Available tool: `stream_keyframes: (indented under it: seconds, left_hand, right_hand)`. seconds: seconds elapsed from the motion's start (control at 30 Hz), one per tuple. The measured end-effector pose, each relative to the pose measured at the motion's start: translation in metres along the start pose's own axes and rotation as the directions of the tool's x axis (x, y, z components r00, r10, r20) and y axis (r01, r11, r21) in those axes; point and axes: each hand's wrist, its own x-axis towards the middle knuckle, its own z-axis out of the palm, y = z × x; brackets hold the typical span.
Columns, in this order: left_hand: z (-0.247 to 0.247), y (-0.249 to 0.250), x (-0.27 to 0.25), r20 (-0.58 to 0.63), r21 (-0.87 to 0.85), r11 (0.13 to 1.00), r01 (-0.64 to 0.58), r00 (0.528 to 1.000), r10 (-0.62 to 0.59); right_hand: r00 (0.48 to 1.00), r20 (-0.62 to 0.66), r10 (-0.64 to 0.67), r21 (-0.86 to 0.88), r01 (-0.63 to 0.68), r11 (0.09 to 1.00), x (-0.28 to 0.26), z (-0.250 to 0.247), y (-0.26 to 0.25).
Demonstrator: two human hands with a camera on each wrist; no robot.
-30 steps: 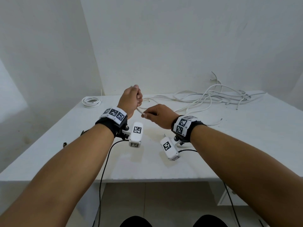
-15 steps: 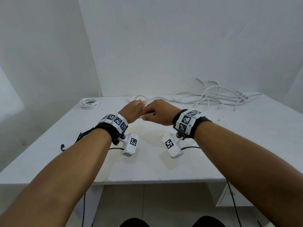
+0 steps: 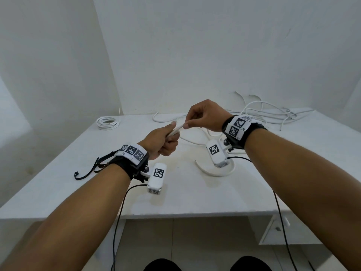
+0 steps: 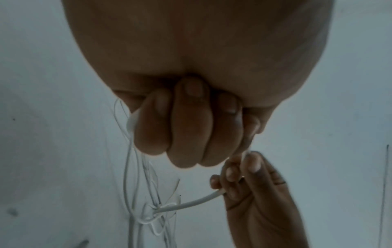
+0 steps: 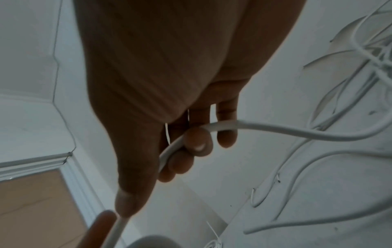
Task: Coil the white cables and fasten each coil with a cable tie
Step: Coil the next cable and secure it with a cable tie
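Observation:
Above the white table (image 3: pixel 195 196), my left hand (image 3: pixel 166 140) grips a white cable (image 3: pixel 178 128) in a fist; its fingers (image 4: pixel 186 127) are curled round it. Just to the right and higher, my right hand (image 3: pixel 203 118) pinches the same cable (image 5: pixel 169 151) between thumb and fingers, and the cable runs on through the palm toward a loose tangle of white cables (image 3: pixel 267 114) at the back right. A curved stretch of cable (image 3: pixel 213 173) lies on the table below the right wrist. A finished white coil (image 3: pixel 107 123) rests at the back left.
A thin white cable tie (image 3: pixel 119 112) stands near the wall behind the coil. A black strap (image 3: pixel 89 171) hangs from my left wristband over the table. Black leads drop from both wrist cameras past the front edge. White walls close in the back and the left.
My right hand has risen and moved right, away from the left, so a short stretch of cable now shows between them. The left hand has dropped slightly nearer me.

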Motion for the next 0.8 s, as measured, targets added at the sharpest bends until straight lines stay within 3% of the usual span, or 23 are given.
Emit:
stream_keyframes:
  seconds: [0.13,0.33,0.5,0.7,0.8]
  left_hand:
    - [0.003,0.01,-0.006,0.094,-0.203,0.976,-0.072,0.991,0.092]
    - [0.002,0.026,-0.018,0.055,-0.439,0.886,-0.149,0.98,0.192]
    - [0.008,0.033,-0.013,0.039,-0.512,0.825,-0.239,0.953,0.3]
    - [0.013,0.041,0.007,-0.178,-0.436,0.837,-0.331,0.943,0.28]
    - [0.011,0.037,0.018,-0.318,-0.383,0.838,-0.389,0.907,0.276]
  right_hand:
    - [0.995,-0.086,0.047,0.111,-0.037,0.993,0.002,0.0,0.013]
    - [0.975,-0.189,0.113,0.247,-0.064,0.967,-0.001,0.003,0.043]
    - [0.986,-0.148,0.076,0.055,-0.068,0.996,-0.002,0.025,0.036]
    - [0.998,-0.039,0.059,-0.019,-0.06,0.998,-0.009,0.048,0.019]
    - [0.998,0.037,0.059,-0.093,-0.055,0.994,-0.01,0.056,0.019]
